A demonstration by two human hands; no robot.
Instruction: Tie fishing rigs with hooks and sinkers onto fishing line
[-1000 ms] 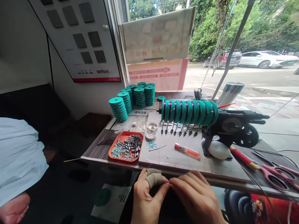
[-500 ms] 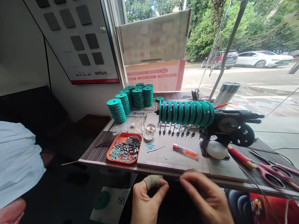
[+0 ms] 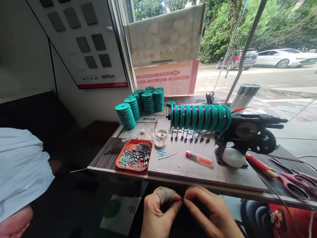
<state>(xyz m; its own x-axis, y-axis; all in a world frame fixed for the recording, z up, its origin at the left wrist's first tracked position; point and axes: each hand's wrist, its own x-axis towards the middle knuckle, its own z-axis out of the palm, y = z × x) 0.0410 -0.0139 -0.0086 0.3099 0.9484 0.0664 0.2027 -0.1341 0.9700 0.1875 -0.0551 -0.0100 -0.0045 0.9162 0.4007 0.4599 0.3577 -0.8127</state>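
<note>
My left hand, with tan tape round its index finger, is pinched at the bottom centre, below the table's front edge. Beside it my right hand is also pinched, its fingertips almost meeting the left ones. Whatever the fingertips hold is too small to make out. Above the hands lies a pale board with an orange-labelled tube, a thin rod and small blue-green pieces. An orange tray of metal weights and small parts stands to the left.
Green spools on a black winding device stand at the right. Stacked green spools are at the back left. Two small white dishes sit beside the tray. Scissors lie far right. A person in a light shirt is at the left.
My right hand has moved left, bringing its fingertips close to those of my left hand. The view has shifted slightly, so the table items appear a little further right.
</note>
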